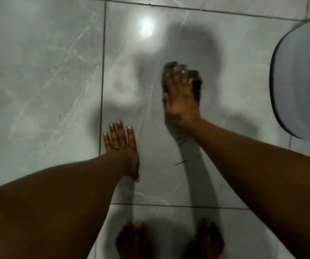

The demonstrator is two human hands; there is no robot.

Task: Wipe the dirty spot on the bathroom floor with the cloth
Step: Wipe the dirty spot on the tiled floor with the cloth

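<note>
My right hand lies flat on a dark grey cloth, pressing it onto the grey marble-look floor tile. The cloth shows beyond my fingertips and to the right of my palm; most of it is hidden under the hand. Motion blur smears the hand and cloth. Any dirty spot is hidden under the cloth, and I cannot make one out. My left hand rests flat on the same tile, fingers spread, holding nothing, close to a grout line.
A pale, ribbed, rounded object stands on the floor at the right edge. My two bare feet are at the bottom middle. A bright lamp reflection shines on the tile ahead. Grey tiles stretch off to the left.
</note>
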